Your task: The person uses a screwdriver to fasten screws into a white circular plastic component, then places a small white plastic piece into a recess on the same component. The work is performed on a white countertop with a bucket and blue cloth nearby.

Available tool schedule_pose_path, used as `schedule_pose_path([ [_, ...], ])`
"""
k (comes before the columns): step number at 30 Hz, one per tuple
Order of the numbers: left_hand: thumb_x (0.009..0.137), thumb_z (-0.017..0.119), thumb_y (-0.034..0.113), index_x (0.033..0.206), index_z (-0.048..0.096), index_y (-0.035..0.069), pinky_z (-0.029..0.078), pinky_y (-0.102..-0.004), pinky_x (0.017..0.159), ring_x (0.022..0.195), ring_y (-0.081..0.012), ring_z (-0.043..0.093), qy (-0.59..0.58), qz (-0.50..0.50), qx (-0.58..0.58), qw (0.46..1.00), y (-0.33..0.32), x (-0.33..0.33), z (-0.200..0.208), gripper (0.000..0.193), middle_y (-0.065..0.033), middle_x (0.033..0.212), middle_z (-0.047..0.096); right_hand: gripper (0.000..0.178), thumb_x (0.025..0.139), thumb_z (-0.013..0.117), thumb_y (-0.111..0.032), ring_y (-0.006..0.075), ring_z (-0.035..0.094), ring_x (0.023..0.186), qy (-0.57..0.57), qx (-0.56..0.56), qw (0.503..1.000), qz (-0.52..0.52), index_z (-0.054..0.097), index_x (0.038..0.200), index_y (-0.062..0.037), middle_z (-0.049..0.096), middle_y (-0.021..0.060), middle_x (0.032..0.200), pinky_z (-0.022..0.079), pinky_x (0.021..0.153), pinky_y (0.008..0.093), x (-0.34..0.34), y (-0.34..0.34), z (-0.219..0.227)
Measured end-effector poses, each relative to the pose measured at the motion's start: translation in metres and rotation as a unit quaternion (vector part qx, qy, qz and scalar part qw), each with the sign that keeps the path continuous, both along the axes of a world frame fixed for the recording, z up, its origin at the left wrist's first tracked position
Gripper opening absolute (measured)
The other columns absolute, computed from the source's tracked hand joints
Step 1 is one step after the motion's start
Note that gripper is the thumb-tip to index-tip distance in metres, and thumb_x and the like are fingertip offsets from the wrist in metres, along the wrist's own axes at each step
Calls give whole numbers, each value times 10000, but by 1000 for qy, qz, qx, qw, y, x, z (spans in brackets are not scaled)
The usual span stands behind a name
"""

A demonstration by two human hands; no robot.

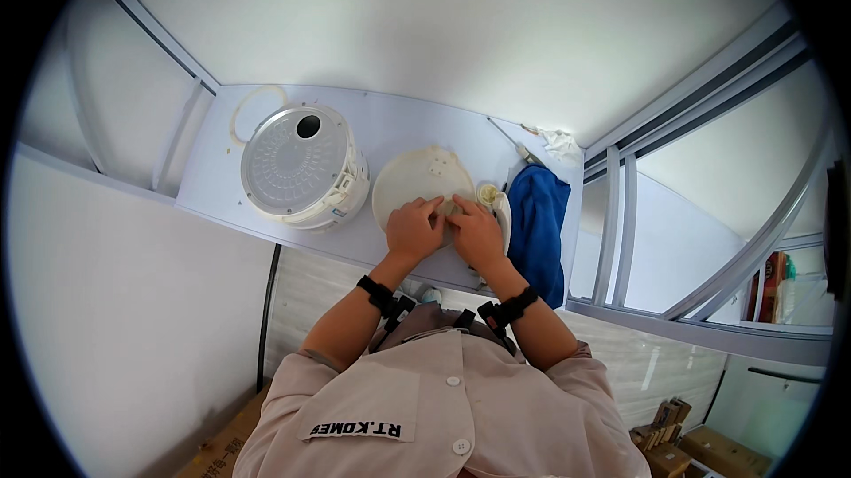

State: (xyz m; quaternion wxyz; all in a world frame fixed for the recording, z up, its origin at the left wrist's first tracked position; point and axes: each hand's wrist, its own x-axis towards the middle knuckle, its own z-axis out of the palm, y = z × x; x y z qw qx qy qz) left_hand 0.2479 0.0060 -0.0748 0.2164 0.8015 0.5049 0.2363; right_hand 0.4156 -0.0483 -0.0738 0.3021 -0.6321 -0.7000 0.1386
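Observation:
A round cream plastic lid [403, 181] lies on the white table, with a cluster of small holes near its far edge. My left hand [415, 228] rests over its near part, fingers bent and closed. Close beside it, my right hand [476, 231] is closed too, and the fingertips of both nearly meet on the lid. A small pale piece seems to be between them, too small and covered to name. Just right of my right hand are a small round pale yellow part [487, 194] and a curved white piece [504, 216], partly hidden by that hand.
At the left stands a white round appliance body [297, 163] with a grey top and dark hole; a pale ring [238, 110] lies behind it. A blue cloth [539, 225], a screwdriver [523, 150] and crumpled white plastic [560, 143] lie right. Metal frame posts [612, 212] border the table.

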Motion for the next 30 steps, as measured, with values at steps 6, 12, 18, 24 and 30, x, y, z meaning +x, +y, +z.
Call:
schedule_pose_path([
  [6, 810, 792, 268, 1251, 766, 137, 522, -440, 754, 874, -289, 707, 13, -14, 24, 1000, -3, 1, 12, 460, -35, 899, 718, 270, 831, 720, -76, 336, 659, 1200, 2, 26, 1000, 5, 784, 1092, -95, 708, 118, 1345, 461, 1072, 494, 6, 2, -5],
  [12, 794, 807, 318, 1270, 739, 168, 491, -444, 777, 903, -279, 690, 16, -17, 7, 1000, -5, -1, 11, 504, -11, 936, 713, 426, 789, 758, -157, 299, 640, 1194, -75, 81, 988, -111, 743, 1212, -115, 711, 95, 1279, 389, 1043, 495, 25, 8, 26],
  [18, 790, 823, 364, 1262, 740, 164, 486, -438, 771, 893, -268, 689, 17, -18, 9, 1000, -5, 0, 10, 519, -9, 929, 712, 558, 828, 776, -217, 286, 630, 1216, -161, 15, 970, -183, 672, 1363, -97, 706, 98, 1285, 374, 1053, 503, 41, 14, 6],
  [24, 773, 855, 419, 1265, 730, 149, 486, -439, 807, 912, -262, 687, 32, -13, 3, 999, -6, 4, 19, 575, -14, 922, 709, 540, 834, 791, -267, 279, 638, 1162, -199, 2, 963, -181, 690, 1333, -88, 719, 92, 1195, 389, 996, 494, 42, 16, -4],
  [30, 801, 833, 444, 1265, 710, 160, 474, -444, 831, 937, -265, 681, 50, -14, -10, 999, -6, 5, 21, 558, -18, 949, 705, 527, 796, 810, -310, 274, 641, 1086, -207, 10, 960, -188, 723, 1272, -100, 713, 73, 1110, 397, 948, 477, 45, 23, -6],
])
